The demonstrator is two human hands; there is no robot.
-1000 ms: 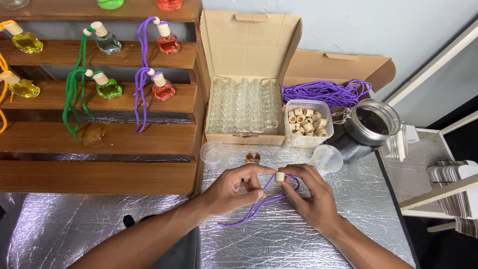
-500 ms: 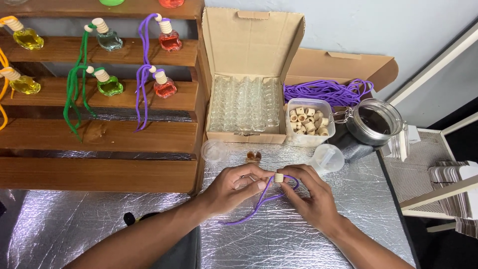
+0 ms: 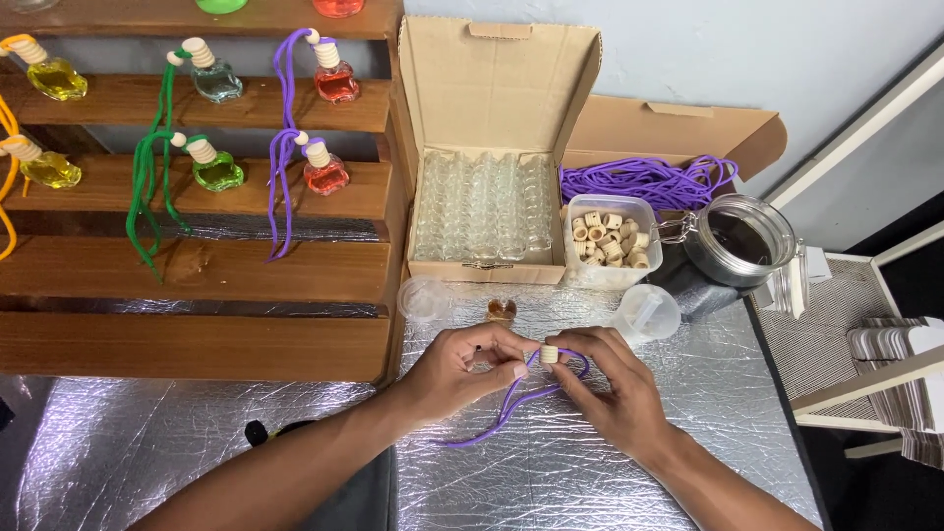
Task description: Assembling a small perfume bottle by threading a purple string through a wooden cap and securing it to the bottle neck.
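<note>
Both hands meet over the foil-covered table (image 3: pixel 590 482), just in front of the open cardboard box (image 3: pixel 489 211) of small glass bottles. The left hand (image 3: pixel 462 369) comes in from the lower left with its forearm laid flat across the foil, the fingers curled inward and the thumb and forefinger pinched on a purple cord (image 3: pixel 511 403). The right hand (image 3: pixel 610 388) reaches in from the lower right, wrist low, its fingertips closed on a small wooden cap (image 3: pixel 549 353) that sits on the cord between the two hands. The hands are close together, almost touching at the fingertips. The cord's loose end trails toward the person, away from the box, and lies on the foil.

Right of the box stands a clear tub of wooden caps (image 3: pixel 610 241), with a bundle of purple cords (image 3: pixel 644 180) behind it and an open glass jar (image 3: pixel 739 239) further right. A small plastic funnel (image 3: pixel 644 313) lies between the tub and the right hand. Left of the box, wooden shelves (image 3: pixel 197 265) carry filled bottles with green, purple and yellow cords.
</note>
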